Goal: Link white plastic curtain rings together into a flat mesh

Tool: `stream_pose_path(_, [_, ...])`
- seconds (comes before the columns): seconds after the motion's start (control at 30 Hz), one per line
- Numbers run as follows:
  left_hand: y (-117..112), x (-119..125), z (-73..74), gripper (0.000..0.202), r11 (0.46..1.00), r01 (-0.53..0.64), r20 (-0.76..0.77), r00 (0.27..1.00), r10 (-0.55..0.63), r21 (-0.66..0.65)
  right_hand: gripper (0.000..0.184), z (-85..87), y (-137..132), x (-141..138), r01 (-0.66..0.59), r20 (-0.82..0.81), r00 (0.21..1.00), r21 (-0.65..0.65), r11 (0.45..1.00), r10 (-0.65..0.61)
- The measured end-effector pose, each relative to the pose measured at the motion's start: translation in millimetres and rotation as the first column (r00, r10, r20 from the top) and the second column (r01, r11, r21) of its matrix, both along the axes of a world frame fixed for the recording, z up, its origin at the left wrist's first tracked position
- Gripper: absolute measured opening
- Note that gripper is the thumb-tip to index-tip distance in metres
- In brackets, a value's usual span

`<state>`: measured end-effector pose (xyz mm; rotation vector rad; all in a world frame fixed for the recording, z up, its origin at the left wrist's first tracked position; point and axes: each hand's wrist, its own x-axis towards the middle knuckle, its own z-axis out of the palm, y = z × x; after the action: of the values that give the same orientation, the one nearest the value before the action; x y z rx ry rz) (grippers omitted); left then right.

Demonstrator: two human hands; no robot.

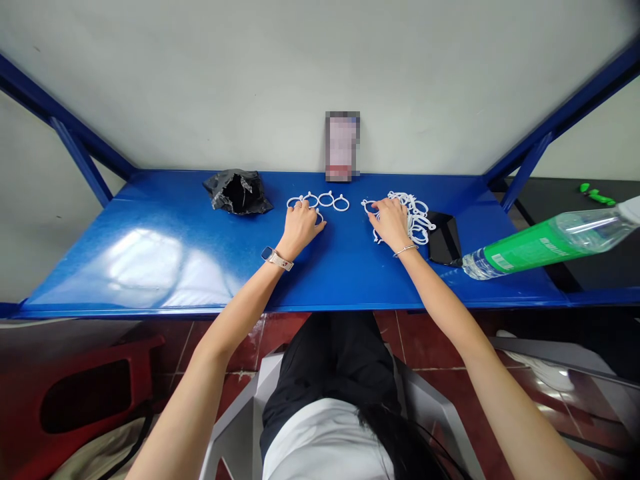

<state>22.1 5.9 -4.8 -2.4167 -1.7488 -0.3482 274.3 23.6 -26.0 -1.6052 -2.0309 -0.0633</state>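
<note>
Several white curtain rings [341,203] with small eyelets lie in a short row on the blue table. Over the row's left part rests my left hand [300,227], palm down, its thumb held apart from the fingers. One ring shows beside that thumb, partly covered. To the right, my right hand [393,222] reaches onto a loose heap of the same white rings [417,227]. Its thumb and forefinger are at a single ring [369,207] on the heap's left side and appear to grip it. The hand covers part of the heap.
A crumpled black plastic bag [239,192] lies at the back left. A phone with a blurred screen [341,147] leans on the wall. Right of the heap are a dark flat device [444,238] and a green-labelled bottle [545,245]. The blue table [200,247] has blue side braces.
</note>
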Motion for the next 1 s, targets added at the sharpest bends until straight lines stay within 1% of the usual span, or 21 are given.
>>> stream_pose_path(0.07, [-5.6,4.0,11.2,0.031,0.995,-0.064,-0.045,0.997,0.060,-0.081,0.023,5.6,-3.7,-3.1,0.031,0.082,0.996,-0.077,0.997,-0.024])
stream_pose_path(0.17, [-10.7,7.9,22.6,0.037,0.984,-0.093,-0.081,0.993,0.081,-0.152,0.022,13.5,-8.7,-8.1,0.055,0.145,0.989,-0.152,0.987,-0.032])
stream_pose_path(0.27, [-12.0,8.8,26.3,0.038,0.979,-0.099,-0.095,0.992,0.083,-0.178,0.022,16.4,-10.7,-10.4,0.053,0.161,0.987,-0.162,0.985,-0.027])
stream_pose_path(0.4, [-12.5,8.6,27.8,0.037,0.979,-0.100,-0.086,0.993,0.086,-0.176,0.022,15.6,-10.4,-10.5,0.038,0.148,0.989,-0.147,0.988,-0.016])
stream_pose_path(0.5, [-12.7,8.9,29.8,0.036,0.985,-0.086,-0.062,0.995,0.077,-0.152,0.023,17.8,-9.9,-10.8,0.027,0.091,0.996,-0.127,0.992,-0.015])
stream_pose_path(0.57, [-12.1,9.3,30.5,0.035,0.989,-0.068,-0.031,0.997,0.065,-0.128,0.021,21.6,-10.2,-11.8,0.009,0.012,1.000,-0.105,0.994,-0.008])
stream_pose_path(0.6, [-11.5,9.5,30.3,0.034,0.992,-0.055,-0.007,0.998,0.054,-0.114,0.019,24.0,-10.7,-12.8,-0.015,-0.042,0.999,-0.097,0.995,0.011])
stream_pose_path(0.67, [-9.9,10.1,28.4,0.033,0.996,-0.013,0.061,0.998,0.018,-0.083,0.014,29.0,-13.1,-15.9,-0.103,-0.183,0.979,-0.080,0.991,0.086])
stream_pose_path(0.73, [-8.1,10.9,24.7,0.033,0.997,0.060,0.162,0.985,-0.052,-0.048,0.012,33.2,-17.1,-20.6,-0.222,-0.355,0.916,-0.055,0.974,0.188])
stream_pose_path(0.8, [-7.0,12.2,20.1,0.036,0.988,0.153,0.280,0.949,-0.143,-0.013,0.013,35.7,-21.9,-26.2,-0.324,-0.516,0.816,-0.037,0.945,0.260])
stream_pose_path(0.83, [-6.9,13.1,17.9,0.038,0.980,0.198,0.333,0.924,-0.188,0.003,0.015,36.4,-24.1,-28.9,-0.366,-0.580,0.766,-0.040,0.930,0.276])
stream_pose_path(0.9, [-7.9,15.2,14.1,0.040,0.961,0.274,0.412,0.873,-0.260,0.027,0.021,36.7,-27.5,-33.4,-0.434,-0.680,0.677,-0.062,0.899,0.280])
stream_pose_path(1.0, [-10.7,18.4,10.2,0.043,0.937,0.346,0.493,0.808,-0.323,0.047,0.032,35.9,-29.3,-37.4,-0.511,-0.779,0.574,-0.102,0.853,0.251])
